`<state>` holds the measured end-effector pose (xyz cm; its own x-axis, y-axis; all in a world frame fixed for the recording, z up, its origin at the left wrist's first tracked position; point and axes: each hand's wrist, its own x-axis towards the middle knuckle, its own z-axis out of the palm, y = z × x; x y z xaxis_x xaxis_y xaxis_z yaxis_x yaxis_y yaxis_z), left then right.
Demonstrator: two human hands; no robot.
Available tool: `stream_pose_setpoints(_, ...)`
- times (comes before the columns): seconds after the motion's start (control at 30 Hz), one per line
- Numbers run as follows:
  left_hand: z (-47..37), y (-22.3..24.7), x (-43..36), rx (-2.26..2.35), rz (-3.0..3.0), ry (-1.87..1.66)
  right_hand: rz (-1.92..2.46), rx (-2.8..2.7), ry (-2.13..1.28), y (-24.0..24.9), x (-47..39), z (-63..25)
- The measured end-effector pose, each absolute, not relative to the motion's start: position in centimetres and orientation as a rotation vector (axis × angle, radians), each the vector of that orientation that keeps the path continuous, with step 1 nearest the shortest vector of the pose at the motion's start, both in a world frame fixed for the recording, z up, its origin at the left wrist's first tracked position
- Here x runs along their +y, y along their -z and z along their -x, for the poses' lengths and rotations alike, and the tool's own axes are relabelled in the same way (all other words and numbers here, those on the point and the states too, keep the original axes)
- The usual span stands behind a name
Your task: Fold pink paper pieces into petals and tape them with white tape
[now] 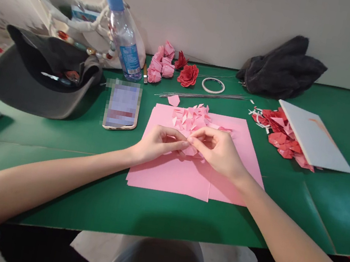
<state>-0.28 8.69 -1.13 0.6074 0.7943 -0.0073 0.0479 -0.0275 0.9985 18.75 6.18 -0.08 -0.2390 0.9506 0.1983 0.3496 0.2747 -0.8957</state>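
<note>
Over the middle of the pink paper sheets (167, 175), my two hands meet fingertip to fingertip. My left hand (158, 144) is closed in a pinch on a pink paper petal (191, 151). From the other side, my right hand (220, 152) pinches the same petal, thumb and forefinger together. The fingers cover part of it. Just beyond them lies a pile of cut pink petals (194, 117), some folded, and a single loose petal (174, 100) rests past the sheets' far edge.
Behind are wires (201, 96), a tape roll (213, 86), pink paper flowers (162, 65) and a red flower (188, 75). A phone (123, 106), bottle (125, 45) and cap (41, 80) stand left. Red petals (285, 139) lie partly under a white board (313, 135) at right.
</note>
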Motion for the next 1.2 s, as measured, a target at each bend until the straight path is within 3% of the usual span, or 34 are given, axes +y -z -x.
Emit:
stream_pose_setpoints(0.33,0.2,1.1,8.6,0.8,-1.448,-0.778,1.171,-1.777,-0.991,-0.3,6.3,-19.0)
stream_pose_setpoints(0.67,-0.2,0.8,8.0,0.785,-1.538,-0.74,1.261,-1.914,-0.622,0.6,5.7,-18.0)
stream_pose_setpoints(1.2,-0.2,1.5,7.9,0.84,-1.721,-0.876,1.216,-1.852,-0.741,0.1,5.5,-17.8)
